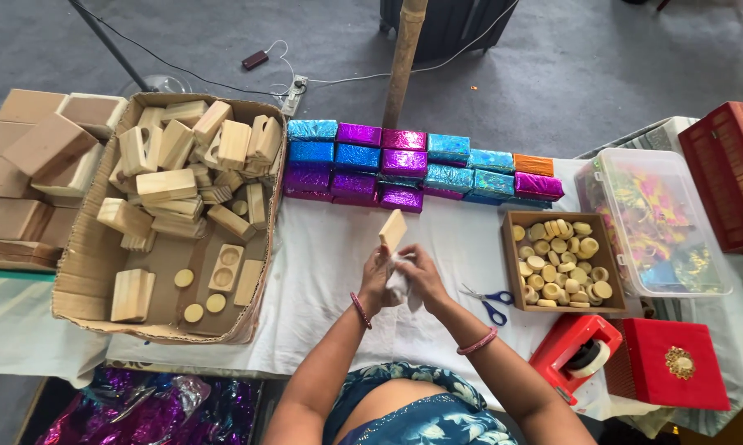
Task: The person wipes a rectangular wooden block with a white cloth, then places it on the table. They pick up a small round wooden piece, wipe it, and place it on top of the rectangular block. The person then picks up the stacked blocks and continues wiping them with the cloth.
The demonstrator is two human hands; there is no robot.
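White-clothed bench [322, 272] against grey floor: left hand [377, 276] grips a wooden block [392, 230] upright above the bench middle; right hand [421, 276] clutches a white cloth [399, 284] beside it.

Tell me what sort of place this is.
Probably a small craft or gift-packing workbench: a cardboard box of wooden blocks, stacked foil-wrapped packets, a tray of wooden discs, scissors.

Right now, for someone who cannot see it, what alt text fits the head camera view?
Seen from above, a person's left hand holds up a small wooden block while the right hand presses a white cloth against it. Around them on the white-covered table are a cardboard box of wooden pieces, foil-wrapped blocks and blue-handled scissors.
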